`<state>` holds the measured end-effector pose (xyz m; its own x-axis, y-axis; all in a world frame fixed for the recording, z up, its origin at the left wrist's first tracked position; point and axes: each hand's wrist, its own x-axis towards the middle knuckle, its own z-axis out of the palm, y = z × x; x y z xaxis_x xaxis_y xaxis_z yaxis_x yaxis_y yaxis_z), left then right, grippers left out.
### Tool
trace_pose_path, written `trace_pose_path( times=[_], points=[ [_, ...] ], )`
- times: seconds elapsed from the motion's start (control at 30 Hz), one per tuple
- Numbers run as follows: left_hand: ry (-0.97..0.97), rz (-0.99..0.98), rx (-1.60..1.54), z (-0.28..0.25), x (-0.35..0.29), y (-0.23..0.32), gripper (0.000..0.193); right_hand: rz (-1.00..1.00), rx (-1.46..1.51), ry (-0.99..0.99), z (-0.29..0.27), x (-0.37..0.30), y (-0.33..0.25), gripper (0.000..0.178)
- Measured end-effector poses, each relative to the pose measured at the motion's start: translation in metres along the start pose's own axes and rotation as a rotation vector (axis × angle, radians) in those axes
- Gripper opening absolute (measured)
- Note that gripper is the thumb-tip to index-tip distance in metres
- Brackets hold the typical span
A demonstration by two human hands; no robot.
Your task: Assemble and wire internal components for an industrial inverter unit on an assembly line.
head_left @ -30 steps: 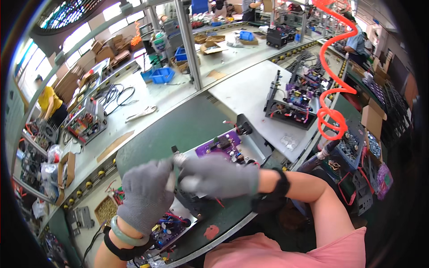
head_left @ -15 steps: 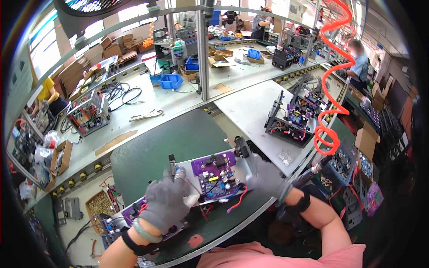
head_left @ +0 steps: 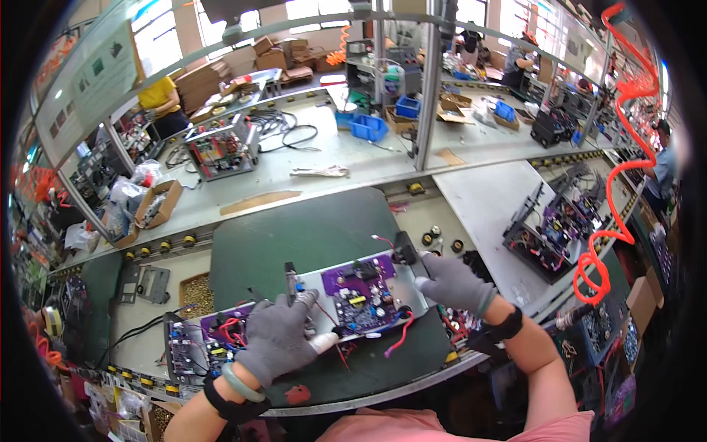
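A long metal chassis panel (head_left: pixel 311 282) carrying purple circuit boards lies over a dark green mat (head_left: pixel 309 228). On its right half sits a purple circuit board (head_left: pixel 361 300) with a red wire (head_left: pixel 399 335) hanging from its front edge. My left hand (head_left: pixel 278 335), in a grey glove with white-wrapped fingertips, is closed on the middle of the panel. It partly hides a second board (head_left: pixel 213 357) at the left end. My gloved right hand (head_left: pixel 458 284) grips the panel's right end, beside a black upright bracket (head_left: pixel 404 249); the fingers' far side is hidden.
A half-built chassis (head_left: pixel 549 228) stands on a white board (head_left: pixel 482 191) at the right. An orange coiled hose (head_left: pixel 622 169) hangs there above a screwdriver (head_left: pixel 571 318). A box of brass-coloured parts (head_left: pixel 197 293) lies left of the mat. Blue bins (head_left: pixel 368 127) stand farther back.
The view has swung left, so the surroundings appear farther right. More of the panel's left end now shows. Both hands keep their hold, the right one slightly farther out.
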<state>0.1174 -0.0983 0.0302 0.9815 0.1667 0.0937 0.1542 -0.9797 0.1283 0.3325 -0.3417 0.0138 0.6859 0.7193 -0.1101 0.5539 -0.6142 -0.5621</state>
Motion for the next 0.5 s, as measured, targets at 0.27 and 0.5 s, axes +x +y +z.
trace_pose_path(
  times=[0.27,0.5],
  points=[
    [-0.012,0.015,-0.014,-0.002,0.0,-0.001,0.077,-0.141,-0.614,-0.036,-0.019,0.126,-0.058,0.042],
    [0.003,-0.032,-0.027,0.002,-0.002,-0.001,0.07,-0.395,-0.176,-0.116,0.001,0.132,-0.043,0.028]
  ],
)
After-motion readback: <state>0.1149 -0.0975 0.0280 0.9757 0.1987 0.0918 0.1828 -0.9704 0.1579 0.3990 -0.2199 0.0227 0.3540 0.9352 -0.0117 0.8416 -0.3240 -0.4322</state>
